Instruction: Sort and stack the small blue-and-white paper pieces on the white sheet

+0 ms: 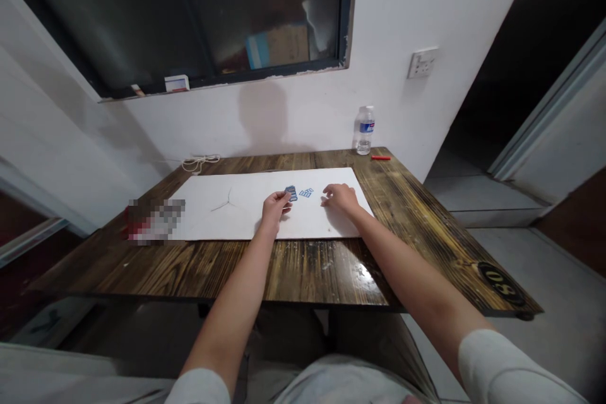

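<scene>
My left hand (274, 209) pinches a small bunch of dark, blue-edged rectangular pieces (291, 193) between thumb and fingers, just over a white board (246, 221). To the right of it lie several small white pieces with blue borders (306, 193), flat on the board and partly overlapping. Over the board's right end hovers my right hand (341, 197), fingers bent and apart, with nothing visible in it. What is printed on the pieces is too small to read.
The board lies on a dark wooden table (402, 221). Toward the wall are a plastic bottle (364, 132), a red pen-like object (380, 158) and a coiled white cord (201, 162). Thin dark strands (225, 203) lie on the board; a pixelated patch covers its left end.
</scene>
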Demonstrator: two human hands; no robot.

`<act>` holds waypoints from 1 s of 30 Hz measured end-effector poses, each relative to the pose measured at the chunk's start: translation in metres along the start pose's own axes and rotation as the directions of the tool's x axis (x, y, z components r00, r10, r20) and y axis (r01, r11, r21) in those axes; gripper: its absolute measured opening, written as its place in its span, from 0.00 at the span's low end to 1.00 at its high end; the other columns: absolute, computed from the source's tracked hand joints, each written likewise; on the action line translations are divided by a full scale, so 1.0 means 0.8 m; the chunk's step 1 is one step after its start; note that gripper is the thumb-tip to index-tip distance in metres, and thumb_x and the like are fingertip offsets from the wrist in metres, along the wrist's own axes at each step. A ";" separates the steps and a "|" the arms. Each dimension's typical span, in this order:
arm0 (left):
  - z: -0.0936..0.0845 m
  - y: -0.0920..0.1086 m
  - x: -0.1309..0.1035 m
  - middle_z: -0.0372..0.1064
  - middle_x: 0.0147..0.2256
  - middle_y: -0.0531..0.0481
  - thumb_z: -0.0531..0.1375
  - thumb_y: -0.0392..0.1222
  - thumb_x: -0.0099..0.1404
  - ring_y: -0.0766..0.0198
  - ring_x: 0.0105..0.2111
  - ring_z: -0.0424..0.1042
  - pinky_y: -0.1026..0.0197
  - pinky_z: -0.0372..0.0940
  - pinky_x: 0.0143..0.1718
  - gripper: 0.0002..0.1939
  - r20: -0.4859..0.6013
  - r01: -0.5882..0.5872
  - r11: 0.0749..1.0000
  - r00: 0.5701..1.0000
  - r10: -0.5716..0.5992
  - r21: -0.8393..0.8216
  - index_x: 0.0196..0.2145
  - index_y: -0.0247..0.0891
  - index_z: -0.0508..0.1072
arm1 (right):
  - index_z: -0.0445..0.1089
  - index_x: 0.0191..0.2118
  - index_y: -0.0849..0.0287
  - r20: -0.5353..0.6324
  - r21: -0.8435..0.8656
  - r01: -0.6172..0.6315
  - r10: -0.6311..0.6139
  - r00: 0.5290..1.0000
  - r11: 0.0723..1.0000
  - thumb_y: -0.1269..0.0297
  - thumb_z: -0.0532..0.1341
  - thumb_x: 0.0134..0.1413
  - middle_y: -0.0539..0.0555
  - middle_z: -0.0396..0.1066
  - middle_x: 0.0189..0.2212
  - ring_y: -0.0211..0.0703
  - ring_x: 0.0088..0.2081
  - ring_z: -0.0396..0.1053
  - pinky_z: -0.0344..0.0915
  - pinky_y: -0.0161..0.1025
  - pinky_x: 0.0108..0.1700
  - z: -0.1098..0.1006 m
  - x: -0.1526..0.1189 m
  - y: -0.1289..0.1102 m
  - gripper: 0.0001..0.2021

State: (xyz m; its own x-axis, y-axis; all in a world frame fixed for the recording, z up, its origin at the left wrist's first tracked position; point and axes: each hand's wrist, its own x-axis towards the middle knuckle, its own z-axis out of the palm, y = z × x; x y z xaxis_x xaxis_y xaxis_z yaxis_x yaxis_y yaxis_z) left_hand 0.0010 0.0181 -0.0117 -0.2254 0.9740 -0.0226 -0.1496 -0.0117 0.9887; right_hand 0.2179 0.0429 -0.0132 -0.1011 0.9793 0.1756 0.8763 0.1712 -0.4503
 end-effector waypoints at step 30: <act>-0.001 -0.005 0.002 0.71 0.27 0.52 0.72 0.48 0.42 0.71 0.22 0.69 0.68 0.63 0.23 0.22 0.007 0.013 0.999 1.000 -0.013 0.053 0.32 0.36 0.71 | 0.77 0.34 0.53 -0.006 0.002 0.120 -0.120 0.993 0.993 0.64 0.67 0.46 0.53 0.76 0.33 0.44 0.35 0.70 0.58 0.34 0.34 0.007 0.012 0.017 0.07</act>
State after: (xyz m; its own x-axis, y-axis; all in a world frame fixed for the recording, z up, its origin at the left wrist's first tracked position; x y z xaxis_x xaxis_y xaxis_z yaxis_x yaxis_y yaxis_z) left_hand 0.0007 0.0198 -0.0158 -0.2168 0.9756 -0.0346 -0.1011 0.0128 0.9948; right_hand 0.2265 0.0550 -0.0225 -0.2029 0.9509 0.2336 0.8569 0.2879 -0.4276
